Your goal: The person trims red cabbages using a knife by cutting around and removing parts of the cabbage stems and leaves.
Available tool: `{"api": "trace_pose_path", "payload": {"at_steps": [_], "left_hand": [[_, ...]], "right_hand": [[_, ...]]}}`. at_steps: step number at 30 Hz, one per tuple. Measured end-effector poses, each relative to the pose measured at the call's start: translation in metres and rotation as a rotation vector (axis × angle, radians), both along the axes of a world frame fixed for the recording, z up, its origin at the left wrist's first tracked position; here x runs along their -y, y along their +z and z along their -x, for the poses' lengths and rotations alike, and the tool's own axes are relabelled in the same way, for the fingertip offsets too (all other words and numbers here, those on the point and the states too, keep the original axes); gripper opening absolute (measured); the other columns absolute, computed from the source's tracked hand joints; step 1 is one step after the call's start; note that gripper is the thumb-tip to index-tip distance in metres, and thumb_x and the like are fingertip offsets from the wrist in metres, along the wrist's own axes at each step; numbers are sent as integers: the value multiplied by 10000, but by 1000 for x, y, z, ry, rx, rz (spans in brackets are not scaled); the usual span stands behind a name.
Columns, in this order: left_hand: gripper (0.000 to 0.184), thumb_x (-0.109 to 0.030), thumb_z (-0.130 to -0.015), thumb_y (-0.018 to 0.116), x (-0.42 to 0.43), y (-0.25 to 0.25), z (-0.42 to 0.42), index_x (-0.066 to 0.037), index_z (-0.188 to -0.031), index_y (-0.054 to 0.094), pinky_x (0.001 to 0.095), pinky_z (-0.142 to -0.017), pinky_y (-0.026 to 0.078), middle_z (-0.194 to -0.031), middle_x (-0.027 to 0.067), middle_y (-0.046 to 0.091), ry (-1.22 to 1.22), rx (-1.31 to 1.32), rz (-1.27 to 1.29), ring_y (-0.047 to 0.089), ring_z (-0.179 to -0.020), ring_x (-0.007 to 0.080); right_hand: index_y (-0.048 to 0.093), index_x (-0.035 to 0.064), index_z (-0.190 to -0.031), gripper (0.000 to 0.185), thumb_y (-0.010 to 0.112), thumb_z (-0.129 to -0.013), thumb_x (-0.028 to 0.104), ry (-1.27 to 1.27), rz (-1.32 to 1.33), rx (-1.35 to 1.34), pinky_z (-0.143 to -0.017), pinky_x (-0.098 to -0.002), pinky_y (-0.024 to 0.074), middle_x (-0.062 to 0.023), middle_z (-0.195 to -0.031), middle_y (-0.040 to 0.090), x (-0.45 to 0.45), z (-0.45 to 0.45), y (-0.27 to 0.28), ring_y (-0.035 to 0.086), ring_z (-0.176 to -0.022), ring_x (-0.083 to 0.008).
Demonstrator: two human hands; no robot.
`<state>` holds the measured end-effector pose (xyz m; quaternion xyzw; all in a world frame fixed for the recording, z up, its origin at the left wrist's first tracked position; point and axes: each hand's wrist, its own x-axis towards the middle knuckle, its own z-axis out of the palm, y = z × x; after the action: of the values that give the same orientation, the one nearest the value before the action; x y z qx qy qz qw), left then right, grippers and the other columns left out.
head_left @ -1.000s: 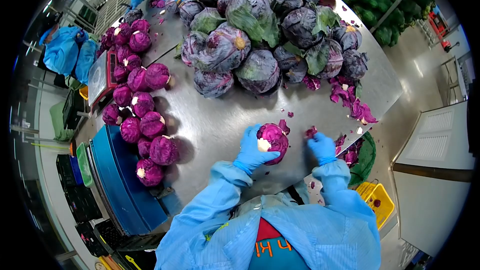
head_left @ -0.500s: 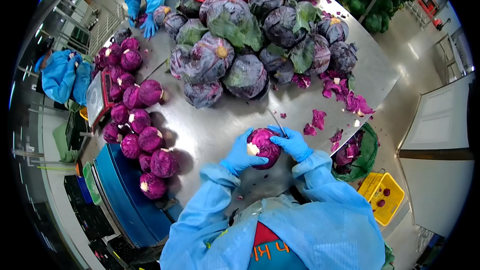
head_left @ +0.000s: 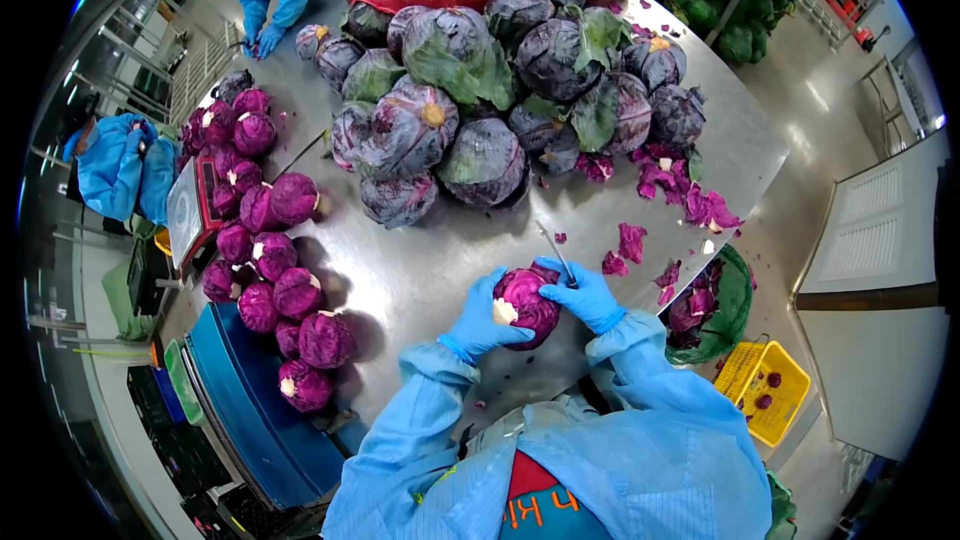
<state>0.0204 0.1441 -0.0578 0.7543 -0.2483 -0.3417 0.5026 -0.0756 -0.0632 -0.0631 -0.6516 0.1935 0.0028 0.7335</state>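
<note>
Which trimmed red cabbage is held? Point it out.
The red cabbage between left hand and right hand; the other trimmed ones lie farther left.

A bare lane on the brushed-steel table (head_left: 405, 275) runs from its near edge, between the bright-purple round cabbages (head_left: 298, 292) lining the left edge and the blue-gloved left hand (head_left: 480, 325). The heap of dusky, leaf-wrapped cabbages (head_left: 485, 162) blocks it towards the far edge. A thin metal knife (head_left: 563, 262) (tip towards the heap) juts from the blue-gloved right hand (head_left: 588, 297); torn purple leaves (head_left: 632, 242) litter the right side.
</note>
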Motion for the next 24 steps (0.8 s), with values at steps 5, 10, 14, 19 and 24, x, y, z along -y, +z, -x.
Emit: {"api": "trace_pose_path", "payload": {"at_steps": [5, 10, 14, 19, 24], "left_hand": [[1181, -307, -499, 931, 2, -3, -7, -3, -1439, 283, 394, -1098, 345, -1378, 190, 360, -1, -133, 50, 389, -1296, 315], [1190, -366, -484, 921, 0, -10, -3, -38, -1441, 295, 440, -1084, 339, -1351, 210, 373, -18, -55, 33, 410, -1247, 360], [1207, -366, -472, 927, -5, 2, 5, -66, -1452, 289, 454, -1100, 310, -1361, 214, 354, -15, 78, 19, 361, -1279, 373], [1213, -358, -483, 928, -4, 2, 16, -83, -1466, 274, 453, -1109, 303, -1401, 215, 306, -24, 111, 15, 335, -1305, 379], [1197, -331, -502, 926, -3, 7, 7, -57, -1462, 267, 429, -1112, 309, -1391, 206, 320, -30, 49, -4, 362, -1293, 356]], "right_hand": [[566, 173, -1283, 395, 613, -906, 280, 295, 999, 184, -621, -358, 520, -89, -916, 650, 6, -8, 14, 644, -710, -243], [575, 168, -1176, 304, 589, -879, 229, 214, 1223, 298, -530, -427, 490, -80, -819, 610, 17, -5, -17, 629, -661, -279], [636, 96, -1098, 276, 653, -862, 237, -51, 1063, 127, -606, -353, 514, -103, -878, 654, 48, 8, -57, 634, -657, -228], [663, 64, -1147, 488, 809, -766, 333, -12, 83, -216, -636, -257, 491, -5, -861, 629, 11, 22, -3, 549, -671, -99], [666, 84, -1168, 485, 817, -760, 300, 84, -150, -386, -471, -203, 333, 48, -709, 558, 15, 8, 20, 445, -532, -54]]}}
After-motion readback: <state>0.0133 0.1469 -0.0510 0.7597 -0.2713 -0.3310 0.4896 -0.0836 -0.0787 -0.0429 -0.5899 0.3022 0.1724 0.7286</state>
